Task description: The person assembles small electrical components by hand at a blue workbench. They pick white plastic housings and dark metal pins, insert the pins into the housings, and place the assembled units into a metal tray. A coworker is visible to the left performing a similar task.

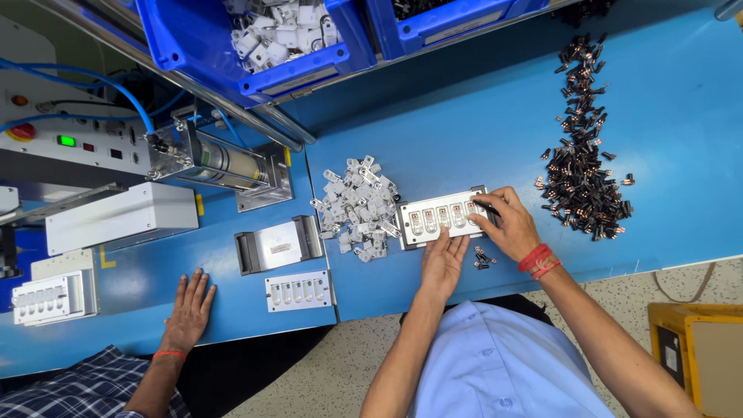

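A white fixture tray (443,217) with a row of five pockets lies on the blue bench top (464,131), close to its near edge and between two heaps of parts. Its long axis runs left to right, tilted a little so that the right end sits slightly farther from the near edge. Each pocket appears to hold a small white housing with a reddish metal piece in it.

The right hand (507,226) sits at the right end of the tray, fingers curled and pinched on a small dark part (487,206) over the last pocket. The left hand (443,262) lies against the near long side of the tray at about its middle, fingers flat and loosely spread, gripping nothing and only resting against the edge. So the tray lies just ahead of the left fingers and to the left of the right fingers; the right hand is nearer the end pocket.

To the left of the tray, touching it, is a heap of white plastic housings (357,203). To the right, well clear of the tray, a long scatter of dark and copper terminals (584,166) runs toward the far edge. A few loose terminals (483,258) lie between the two wrists.

Another person's hand (188,310) lies flat and open on the adjoining bench near a second white tray (299,291), beside a metal block (279,246).
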Demonstrator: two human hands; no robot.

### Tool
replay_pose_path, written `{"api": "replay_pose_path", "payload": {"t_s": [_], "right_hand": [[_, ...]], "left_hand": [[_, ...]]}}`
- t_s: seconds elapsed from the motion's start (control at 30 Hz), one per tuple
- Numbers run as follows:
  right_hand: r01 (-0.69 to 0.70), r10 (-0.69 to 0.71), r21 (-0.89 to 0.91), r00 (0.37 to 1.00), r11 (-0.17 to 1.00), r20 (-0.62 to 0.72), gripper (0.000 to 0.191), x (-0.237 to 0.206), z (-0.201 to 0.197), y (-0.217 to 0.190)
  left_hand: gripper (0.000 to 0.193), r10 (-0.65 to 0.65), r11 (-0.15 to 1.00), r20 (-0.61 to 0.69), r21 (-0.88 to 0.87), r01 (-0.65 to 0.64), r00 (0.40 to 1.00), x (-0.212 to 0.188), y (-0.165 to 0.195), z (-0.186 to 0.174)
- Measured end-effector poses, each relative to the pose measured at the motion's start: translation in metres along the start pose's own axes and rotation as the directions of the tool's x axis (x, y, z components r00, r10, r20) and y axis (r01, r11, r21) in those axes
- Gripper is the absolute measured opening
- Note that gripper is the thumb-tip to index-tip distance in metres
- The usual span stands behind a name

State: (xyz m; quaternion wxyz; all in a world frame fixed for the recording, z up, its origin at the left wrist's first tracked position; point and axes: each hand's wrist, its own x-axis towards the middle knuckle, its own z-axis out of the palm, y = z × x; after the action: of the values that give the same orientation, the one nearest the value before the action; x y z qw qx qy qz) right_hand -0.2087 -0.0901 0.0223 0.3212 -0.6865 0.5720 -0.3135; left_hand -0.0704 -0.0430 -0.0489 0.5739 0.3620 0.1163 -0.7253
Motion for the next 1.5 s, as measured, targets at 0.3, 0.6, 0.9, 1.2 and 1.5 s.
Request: {"api": "replay_pose_path", "payload": {"t_s": [0.3, 0.6, 0.9, 1.2, 1.5], "right_hand": [[0.027, -0.022, 0.092, 0.998, 0.995, -0.056, 0.048, -0.023, -0.004, 0.031], [-0.159, 0.133, -0.108, 0.967, 0.981, -0.217, 0.022, -0.102, -0.012, 0.081], [-0.191, 0.107, -0.321, 0.96, 0.927, -0.26, 0.016, -0.1, 0.007, 0.077], [-0.211, 0.155, -0.275, 0.965, 0.938, -0.211, 0.018, -0.108, 0.005, 0.089], [-0.157, 0.131, -0.23, 0.984, 0.961, -0.123, 0.026, -0.106, -0.008, 0.094]], "left_hand": [[0.044, 0.028, 0.997, -0.023, 0.072, -0.026, 0.999, -0.008, -0.001, -0.007], [0.056, 0.626, 0.772, -0.093, 0.218, -0.598, 0.774, -0.048, 0.149, -0.062], [0.05, 0.615, 0.785, -0.194, 0.242, -0.571, 0.764, -0.07, 0.263, -0.103], [0.096, 0.638, -0.418, 0.186, 0.898, 0.134, 0.748, -0.108, 0.223, -0.136], [0.08, 0.361, -0.697, 0.259, 0.714, 0.074, 0.896, -0.13, 0.232, -0.105]]}}
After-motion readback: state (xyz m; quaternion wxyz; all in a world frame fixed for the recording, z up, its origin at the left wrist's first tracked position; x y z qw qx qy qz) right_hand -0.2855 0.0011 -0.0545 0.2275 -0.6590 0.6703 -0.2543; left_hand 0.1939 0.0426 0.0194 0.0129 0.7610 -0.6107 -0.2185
